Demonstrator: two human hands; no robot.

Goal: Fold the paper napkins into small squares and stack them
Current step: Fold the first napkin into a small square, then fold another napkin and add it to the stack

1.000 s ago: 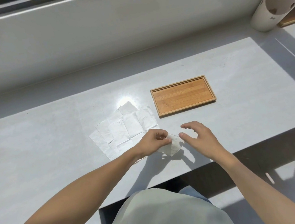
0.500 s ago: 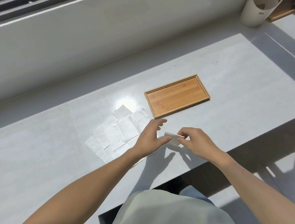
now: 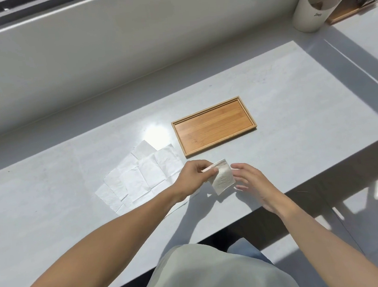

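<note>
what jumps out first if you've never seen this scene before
The folded napkin held up in the middle, pinched at its corner by the left hand while the right hand hovers open beside it. Just behind sits a wooden tray with nothing in it, bright orange-brown on the pale counter. Left of the hands, flat white napkins lie spread and overlapping.

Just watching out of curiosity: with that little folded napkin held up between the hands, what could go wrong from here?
The folded napkin is pinched only by the left hand; the right hand is open beside it, so the folds could spring apart. The left forearm lies over the unfolded napkins and might drag them. The wooden tray holds nothing yet.
</note>
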